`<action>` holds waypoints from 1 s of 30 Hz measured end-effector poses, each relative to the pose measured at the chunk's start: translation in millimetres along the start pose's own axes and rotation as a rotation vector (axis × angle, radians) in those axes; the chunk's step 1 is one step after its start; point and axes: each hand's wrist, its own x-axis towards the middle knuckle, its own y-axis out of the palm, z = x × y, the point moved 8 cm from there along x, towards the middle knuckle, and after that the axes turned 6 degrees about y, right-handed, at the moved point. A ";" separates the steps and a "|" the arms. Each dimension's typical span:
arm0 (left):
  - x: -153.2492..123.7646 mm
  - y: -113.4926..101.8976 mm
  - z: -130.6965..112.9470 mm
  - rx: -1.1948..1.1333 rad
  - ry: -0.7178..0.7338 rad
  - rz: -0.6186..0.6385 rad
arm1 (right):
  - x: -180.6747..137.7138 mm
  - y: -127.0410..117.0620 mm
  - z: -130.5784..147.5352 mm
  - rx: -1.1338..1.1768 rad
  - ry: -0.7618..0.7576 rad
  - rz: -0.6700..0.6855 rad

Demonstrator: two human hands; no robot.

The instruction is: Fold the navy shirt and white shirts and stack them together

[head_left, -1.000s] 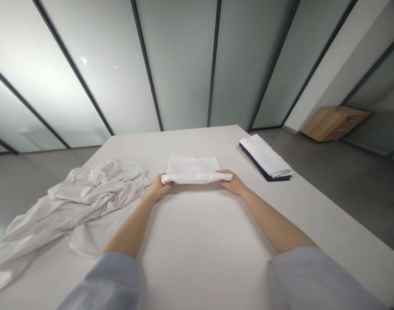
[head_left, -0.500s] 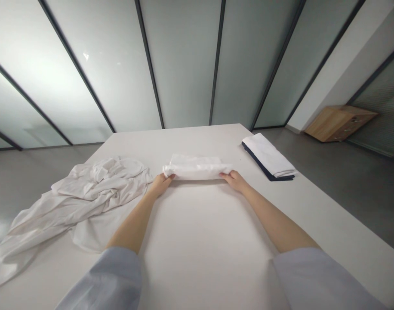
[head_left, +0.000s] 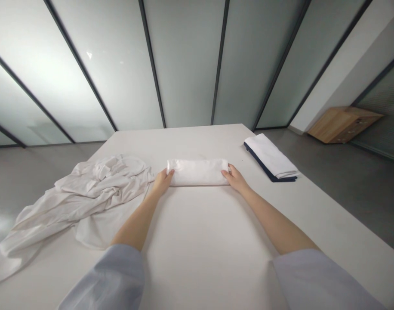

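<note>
A white cloth (head_left: 198,172), folded into a neat rectangle, lies across the middle of the table. At its left end my left hand (head_left: 164,180) grips the edge, thumb on top and fingers around the side. My right hand (head_left: 235,177) holds the opposite end the same way, its thumb resting on the fabric. The exact kind of garment or linen cannot be told from its folded form. To the left, close to my left forearm, a large crumpled white cloth (head_left: 96,189) spreads in loose folds.
The white table (head_left: 200,241) extends beneath everything. Near its right edge lies a folded white cloth (head_left: 270,155) on top of a folded dark navy cloth (head_left: 263,165). Frosted glass panels (head_left: 187,64) stand behind the table, and a wooden cabinet (head_left: 332,124) is on the floor at right.
The far part of the held cloth has been folded over toward me, so it now lies as one flat rectangle. Both hands still hold its ends.
</note>
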 end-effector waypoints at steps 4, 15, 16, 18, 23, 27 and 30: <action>0.5 -1.3 1.7 0.161 -0.048 -0.024 | 0.3 -0.5 2.1 -0.088 -0.047 -0.049; -1.0 -8.2 -0.5 0.003 0.060 -0.072 | -6.1 -1.2 16.7 -0.276 -0.228 -0.117; -1.5 -7.0 -0.2 -0.029 0.063 -0.048 | -5.7 -1.2 16.6 -0.256 -0.231 -0.104; -3.0 -3.5 0.0 -0.081 0.055 0.015 | -4.4 -0.9 15.5 -0.222 -0.227 -0.073; -7.5 2.5 -1.0 -0.267 0.003 0.145 | -0.6 -2.2 10.7 -0.170 -0.208 -0.042; -8.8 -0.6 -0.2 -0.446 -0.075 0.122 | 1.2 -3.6 8.1 -0.164 -0.188 -0.057; -8.9 -0.8 -3.4 -0.510 -0.093 0.132 | 1.6 -4.0 7.9 -0.181 -0.168 -0.072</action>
